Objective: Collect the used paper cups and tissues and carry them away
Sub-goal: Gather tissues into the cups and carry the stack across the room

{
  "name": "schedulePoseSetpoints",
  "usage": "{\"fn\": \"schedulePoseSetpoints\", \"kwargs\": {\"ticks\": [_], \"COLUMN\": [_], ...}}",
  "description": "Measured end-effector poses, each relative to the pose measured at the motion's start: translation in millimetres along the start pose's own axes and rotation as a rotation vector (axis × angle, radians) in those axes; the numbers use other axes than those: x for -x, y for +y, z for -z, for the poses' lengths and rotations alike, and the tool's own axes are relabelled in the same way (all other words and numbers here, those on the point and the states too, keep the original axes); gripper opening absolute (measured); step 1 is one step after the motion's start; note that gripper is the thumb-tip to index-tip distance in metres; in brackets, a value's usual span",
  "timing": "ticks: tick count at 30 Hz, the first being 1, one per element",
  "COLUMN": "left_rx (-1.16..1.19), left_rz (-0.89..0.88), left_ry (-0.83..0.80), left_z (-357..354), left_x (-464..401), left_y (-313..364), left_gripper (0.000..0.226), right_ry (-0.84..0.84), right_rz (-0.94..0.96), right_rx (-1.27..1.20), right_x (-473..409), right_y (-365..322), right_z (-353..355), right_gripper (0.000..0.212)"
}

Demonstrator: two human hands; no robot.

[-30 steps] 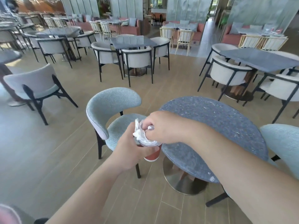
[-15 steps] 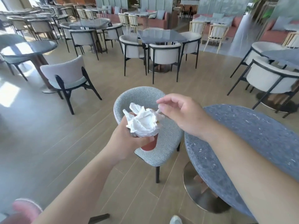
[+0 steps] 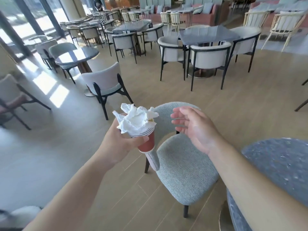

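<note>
My left hand (image 3: 120, 144) grips a red paper cup (image 3: 146, 142) whose white rim shows several nested edges, as of stacked cups. Crumpled white tissues (image 3: 135, 120) are stuffed in its top and stick out above the rim. My right hand (image 3: 193, 129) hovers just to the right of the cup, fingers spread and empty, apart from the tissues. Both hands are held above a grey upholstered chair.
The grey chair (image 3: 183, 165) stands directly below my hands. A round speckled blue-grey table (image 3: 280, 165) is at the lower right under my right forearm. Several more tables and chairs fill the wooden floor ahead, with a light chair (image 3: 105, 82) to the left.
My right hand has let go of the tissues and drawn away to the right, opening. The view has swung left, away from the round table; the cup stays in my left hand.
</note>
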State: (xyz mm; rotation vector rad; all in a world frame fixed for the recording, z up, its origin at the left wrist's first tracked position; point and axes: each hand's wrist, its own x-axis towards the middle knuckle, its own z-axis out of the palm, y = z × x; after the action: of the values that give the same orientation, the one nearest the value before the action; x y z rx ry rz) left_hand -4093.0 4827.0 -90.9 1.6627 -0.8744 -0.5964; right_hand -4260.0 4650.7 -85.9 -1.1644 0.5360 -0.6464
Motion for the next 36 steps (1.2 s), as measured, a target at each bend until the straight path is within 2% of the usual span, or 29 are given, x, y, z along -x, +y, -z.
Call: {"fn": "schedulePoseSetpoints", "kwargs": {"ticks": [4, 9, 15, 19, 24, 29, 36], "left_rx": [0.033, 0.059, 0.092, 0.116, 0.112, 0.133, 0.106], "left_rz": [0.009, 0.017, 0.02, 0.04, 0.046, 0.014, -0.05], "left_ry": [0.069, 0.118, 0.148, 0.16, 0.135, 0.087, 0.065], "left_z": [8, 36, 92, 138, 204, 289, 376], "left_x": [-33, -66, -115, -164, -240, -322, -422], "left_y": [2, 0, -24, -54, -99, -121, -128], "left_gripper": [0.085, 0.077, 0.079, 0.089, 0.076, 0.067, 0.069], "right_ry": [-0.061, -0.146, -0.203, -0.199, -0.128, -0.134, -0.159], "right_rz": [-0.001, -0.009, -0.02, -0.043, -0.056, -0.067, -0.027], "right_rx": [0.003, 0.0, 0.042, 0.086, 0.08, 0.089, 0.129], "right_x": [-45, -92, -152, -205, -298, -385, -474], "right_y": [-6, -11, 4, 27, 52, 70, 72], "right_z": [-11, -35, -81, -117, -186, -279, -356], "right_gripper": [0.02, 0.021, 0.021, 0.02, 0.02, 0.02, 0.018]}}
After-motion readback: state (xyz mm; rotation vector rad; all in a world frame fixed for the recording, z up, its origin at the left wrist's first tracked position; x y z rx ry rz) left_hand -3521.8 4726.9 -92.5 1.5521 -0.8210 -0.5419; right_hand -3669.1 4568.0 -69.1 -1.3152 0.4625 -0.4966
